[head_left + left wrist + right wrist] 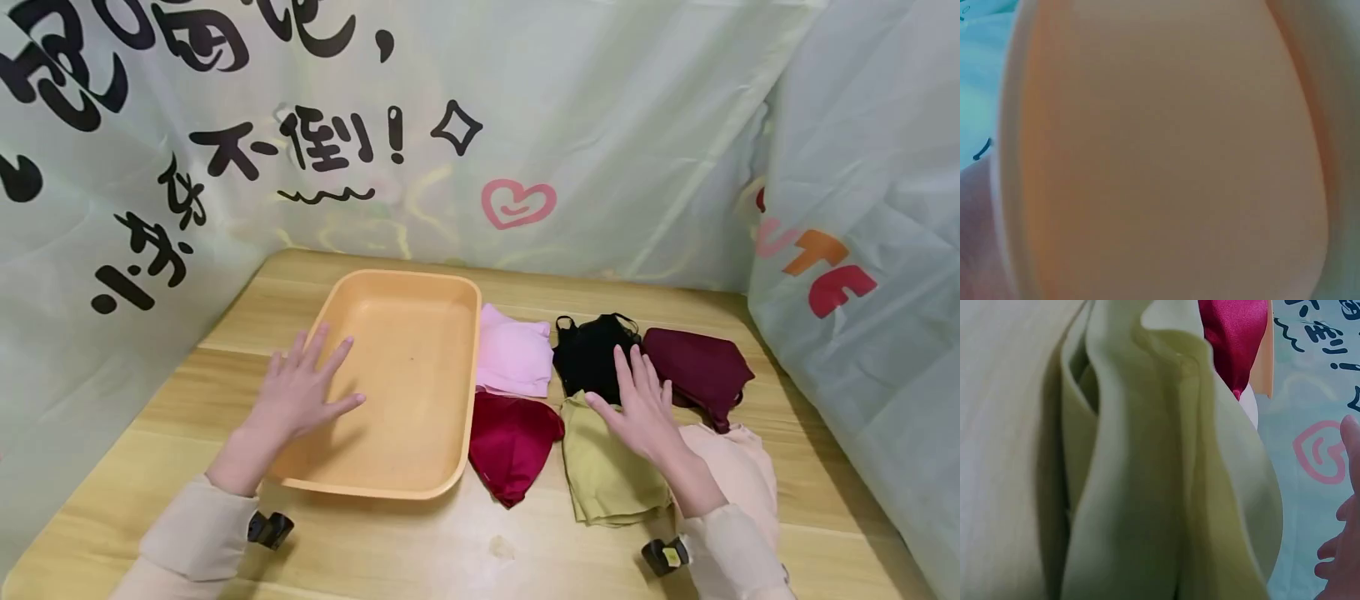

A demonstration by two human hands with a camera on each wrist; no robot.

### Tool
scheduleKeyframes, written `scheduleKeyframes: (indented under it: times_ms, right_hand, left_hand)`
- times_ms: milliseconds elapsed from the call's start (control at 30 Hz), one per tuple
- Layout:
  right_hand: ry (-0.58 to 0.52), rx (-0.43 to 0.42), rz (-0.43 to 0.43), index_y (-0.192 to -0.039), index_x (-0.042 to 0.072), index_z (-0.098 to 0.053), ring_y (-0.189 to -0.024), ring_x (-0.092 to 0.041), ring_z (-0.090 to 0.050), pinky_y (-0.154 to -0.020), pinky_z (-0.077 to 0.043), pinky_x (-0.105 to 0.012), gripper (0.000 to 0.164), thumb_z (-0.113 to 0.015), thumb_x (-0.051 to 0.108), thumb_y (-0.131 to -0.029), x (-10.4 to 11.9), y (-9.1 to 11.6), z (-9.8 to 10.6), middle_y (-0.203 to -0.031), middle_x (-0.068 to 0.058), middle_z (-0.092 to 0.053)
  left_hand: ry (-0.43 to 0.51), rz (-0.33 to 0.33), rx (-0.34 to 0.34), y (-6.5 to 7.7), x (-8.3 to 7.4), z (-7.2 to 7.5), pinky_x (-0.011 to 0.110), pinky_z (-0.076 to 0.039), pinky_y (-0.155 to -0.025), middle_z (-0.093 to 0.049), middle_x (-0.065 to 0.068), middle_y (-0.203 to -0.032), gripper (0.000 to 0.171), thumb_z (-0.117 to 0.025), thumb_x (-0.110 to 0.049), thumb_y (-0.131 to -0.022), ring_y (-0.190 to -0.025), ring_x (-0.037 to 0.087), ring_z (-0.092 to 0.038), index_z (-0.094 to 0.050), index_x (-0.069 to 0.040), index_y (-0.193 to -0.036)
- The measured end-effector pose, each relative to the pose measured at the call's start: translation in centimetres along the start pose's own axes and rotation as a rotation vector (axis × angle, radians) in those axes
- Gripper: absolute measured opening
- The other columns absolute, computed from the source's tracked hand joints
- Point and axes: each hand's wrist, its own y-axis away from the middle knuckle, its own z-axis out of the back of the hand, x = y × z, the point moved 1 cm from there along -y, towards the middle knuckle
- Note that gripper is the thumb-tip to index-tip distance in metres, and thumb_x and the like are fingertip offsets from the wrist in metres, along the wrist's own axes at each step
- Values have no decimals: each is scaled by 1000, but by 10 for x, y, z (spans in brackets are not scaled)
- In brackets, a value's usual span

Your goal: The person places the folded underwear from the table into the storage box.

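An orange plastic basin [397, 383] stands on the left of the table, its inside bare. Over its left rim my left hand [300, 387] is spread, fingers straight and apart, gripping nothing. The left wrist view is filled by the basin's outer side [1179, 156]. My right hand [641, 412] hovers with extended fingers above the olive-green folded garment [603, 467], its fingertips overlapping the black strappy garment [592, 354]. Close up in the right wrist view are the folds of the olive-green cloth [1135, 462], with some fingers [1335, 550] at the right edge.
Beside the basin lie a pink folded garment [517, 350] and a red satin one [513, 442]. Farther right are a burgundy garment [697, 367] and a pale peach one [742, 467], partly behind my right forearm. Printed cloth curtains [600, 150] enclose the wooden table [420, 550].
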Motion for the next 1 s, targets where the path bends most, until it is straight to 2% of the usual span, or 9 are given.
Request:
scheduleKeyframes:
  times_ms: [200,300,467,600,767,1000]
  right_hand:
    - [-64,12,-16,-147,7,0,-131,-50,-6,-100,-10,-64,84,-45,50,-90,0,-4,2,-150,-25,3]
    - [-84,19,-27,-147,7,0,-130,-53,-6,-100,-11,-64,84,-45,51,-90,0,-6,3,-149,-25,2]
    - [-107,37,-36,-147,6,-1,-130,-53,-5,-100,-11,-65,85,-45,50,-90,0,-9,1,-149,-26,1]
    - [-124,41,-30,-146,4,-3,-130,-53,-7,-100,-11,-64,84,-46,50,-91,2,-13,-2,-149,-26,-1]
    - [-155,73,-26,-147,6,-2,-131,-51,-7,-101,-10,-63,83,-44,51,-91,6,-20,-5,-150,-25,-3]
    - [-215,139,31,-146,1,-3,-134,-44,-8,-103,-10,-60,81,-46,45,-92,17,-41,-6,-149,-25,-8]
  left_hand:
    - [48,-6,73,-2,19,10,65,-14,-99,-2,27,-148,81,-44,-60,-86,-128,55,-8,-17,-13,-146]
    - [111,-23,106,-2,31,11,67,-15,-97,-2,30,-147,81,-45,-58,-87,-126,58,-9,-15,-13,-147]
    - [316,-65,142,-7,51,10,69,-17,-94,-5,33,-145,79,-51,-49,-88,-125,57,-15,-15,-10,-147]
    - [462,-113,127,-16,63,6,65,-15,-98,-10,31,-146,78,-56,-39,-88,-128,52,-16,-15,-5,-146]
    - [603,-136,103,-24,73,-5,63,-18,-99,-16,27,-147,79,-62,-30,-86,-128,49,-21,-16,-5,-146]
    - [852,-148,132,-23,88,-22,60,-19,-99,-12,27,-148,80,-64,-14,-85,-125,54,-21,-13,-5,-146]
